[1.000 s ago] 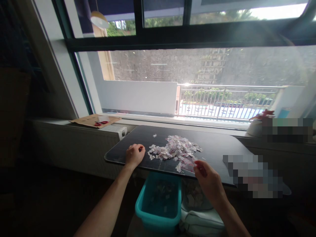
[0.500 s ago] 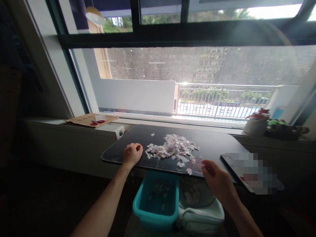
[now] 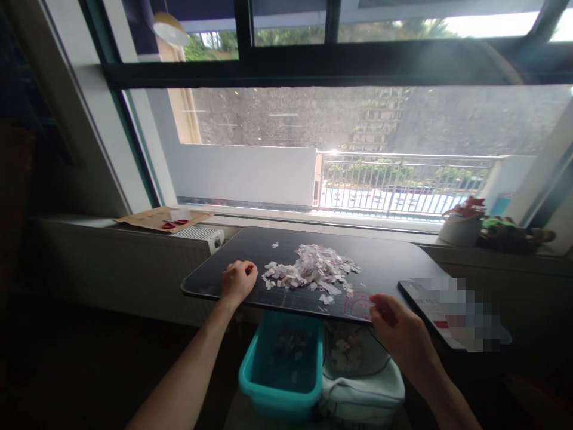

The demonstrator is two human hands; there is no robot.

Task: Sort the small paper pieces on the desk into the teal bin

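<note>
A heap of small white and pinkish paper scraps (image 3: 320, 266) lies on the dark tabletop (image 3: 389, 260). Left of it, my left hand (image 3: 239, 280) rests on the table, fingers curled in against the thumb; whatever is inside, if anything, is hidden. My right hand (image 3: 398, 319) hovers by the table's front edge, its fingers loosely bent and nothing seen between them. Beside its fingertips is a red printed mark (image 3: 358, 304) on the tabletop. Below the edge stand a turquoise tub (image 3: 281, 391) and a pale bag (image 3: 367, 391), both with scraps inside.
A partly blurred flat board or device (image 3: 430, 316) sits at the table's right side. Red-handled scissors (image 3: 174, 224) lie on brown paper (image 3: 143, 218) at the left sill. A white pot (image 3: 461, 230) stands on the right sill, below the large window.
A scrap near the front edge, by the red mark, is gone from the tabletop. My right hand has shifted slightly right. More scraps show in the pale bag. My left hand stays put.
</note>
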